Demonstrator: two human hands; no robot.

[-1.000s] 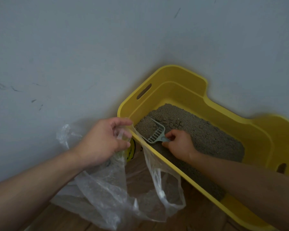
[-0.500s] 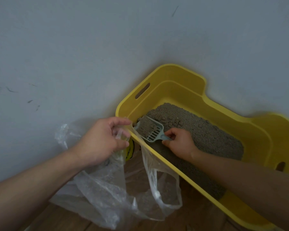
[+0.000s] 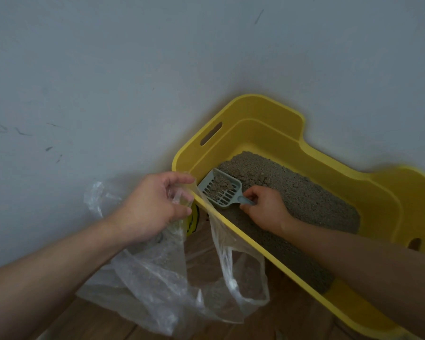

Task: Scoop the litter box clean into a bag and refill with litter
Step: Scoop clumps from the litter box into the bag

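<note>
A yellow litter box (image 3: 260,111) stands against the wall, holding grey litter (image 3: 304,192). My right hand (image 3: 265,208) grips the handle of a pale slotted scoop (image 3: 220,191), which is lifted above the litter near the box's near left corner and carries some clumps. My left hand (image 3: 152,204) pinches the rim of a clear plastic bag (image 3: 172,278) just outside that corner. The bag's mouth hangs open beside the box's near wall, with some litter inside it.
A pale grey wall (image 3: 133,69) rises right behind the box. Wooden floor (image 3: 88,320) shows under the bag. A small yellow and black object (image 3: 192,222) sits partly hidden behind the bag at the box's corner.
The scoop has risen out of the litter with a load and moved left toward the bag. My left hand keeps its hold on the bag's rim.
</note>
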